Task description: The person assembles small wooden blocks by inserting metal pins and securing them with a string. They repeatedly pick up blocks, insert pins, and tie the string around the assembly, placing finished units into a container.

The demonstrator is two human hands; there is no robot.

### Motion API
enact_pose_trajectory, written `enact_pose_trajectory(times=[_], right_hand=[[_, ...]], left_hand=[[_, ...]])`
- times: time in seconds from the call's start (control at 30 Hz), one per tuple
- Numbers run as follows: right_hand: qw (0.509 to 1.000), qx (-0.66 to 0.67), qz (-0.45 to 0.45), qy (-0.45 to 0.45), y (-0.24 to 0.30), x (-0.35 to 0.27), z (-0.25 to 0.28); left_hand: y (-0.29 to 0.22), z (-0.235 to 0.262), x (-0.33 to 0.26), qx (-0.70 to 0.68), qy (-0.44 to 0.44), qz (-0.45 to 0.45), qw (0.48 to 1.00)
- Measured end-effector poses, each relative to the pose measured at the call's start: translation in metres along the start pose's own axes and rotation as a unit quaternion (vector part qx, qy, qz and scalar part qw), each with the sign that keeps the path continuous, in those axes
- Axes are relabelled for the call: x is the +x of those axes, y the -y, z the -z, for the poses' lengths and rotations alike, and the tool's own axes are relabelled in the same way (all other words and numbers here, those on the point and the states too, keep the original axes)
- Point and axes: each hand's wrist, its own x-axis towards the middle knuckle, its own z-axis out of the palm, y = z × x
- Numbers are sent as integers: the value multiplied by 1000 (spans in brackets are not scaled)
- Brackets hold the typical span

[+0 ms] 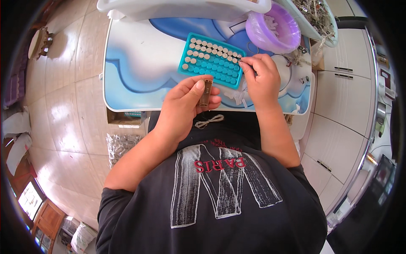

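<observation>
My left hand (pixel 186 99) is closed round a small brownish, see-through rectangular case (pixel 205 92), held upright between thumb and fingers in front of the tray. Small details show inside the case, too fine to make out. A teal tray (pixel 182 63) with rows of round pockets lies on the table. Pale round discs (pixel 204 43) fill its far rows and part of the nearer ones; the other pockets show bare teal. At the tray's right edge my right hand (pixel 263 76) has thumb and fingertips pinched together. Whatever is between them is too small to name.
Behind the tray stands a white bin (pixel 182 9). A purple bowl (pixel 256 31) with white pieces sits at the far right, beside a tub of metallic-looking scraps (pixel 315 17). White strips (pixel 241 96) lie by the table's (pixel 135 80) near edge. Cabinets (pixel 344 97) stand to the right.
</observation>
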Motion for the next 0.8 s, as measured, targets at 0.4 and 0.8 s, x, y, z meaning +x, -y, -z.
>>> enact_pose_trajectory(times=[0.4,0.8], right_hand=[[983,142,90,78,51,-9,2],[980,150,87,96,47,-9,1]], left_hand=[[1,-1,9,-24,-18,18,999],[1,-2,10,-19,-5,20,1000]])
